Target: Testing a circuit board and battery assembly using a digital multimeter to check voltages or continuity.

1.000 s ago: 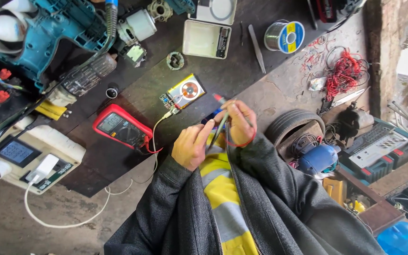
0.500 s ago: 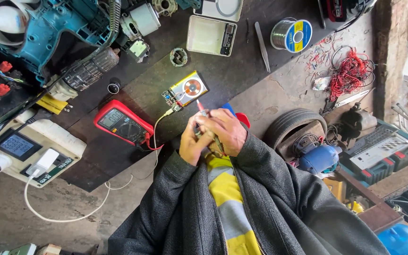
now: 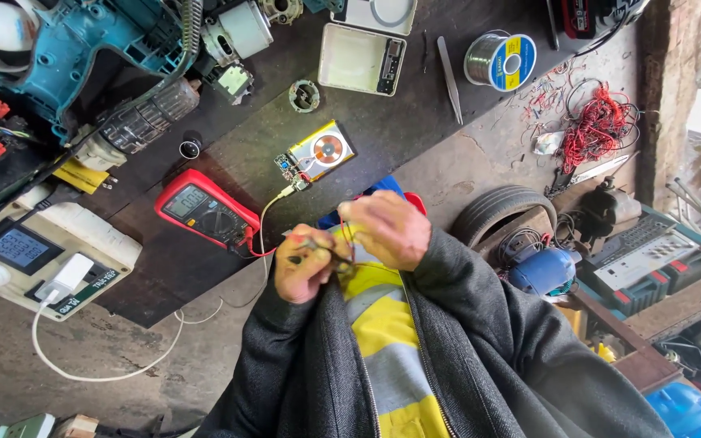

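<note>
My left hand (image 3: 306,264) is closed around a thin dark probe and a red wire, close in front of my chest. My right hand (image 3: 387,227) sits right beside it, its fingers pinching the same red wire (image 3: 344,239). The wire runs from a red multimeter (image 3: 204,212) lying on the dark bench mat to the left. Just beyond my hands lies a small circuit board with a flat battery pack and round coil (image 3: 318,154), with a white cable plugged in. What else my hands hold is hidden by the fingers.
A solder spool (image 3: 501,61), tweezers (image 3: 449,77) and a white plastic case (image 3: 363,58) lie at the far edge. A teal drill housing (image 3: 83,49) is far left, a white power meter with charger (image 3: 34,251) near left. Tangled red wire (image 3: 598,130) and a small tyre (image 3: 501,212) are on the right.
My hands have come together and dropped towards my chest. The thin tool my right hand held up a second ago no longer shows; both hands now pinch the red wire.
</note>
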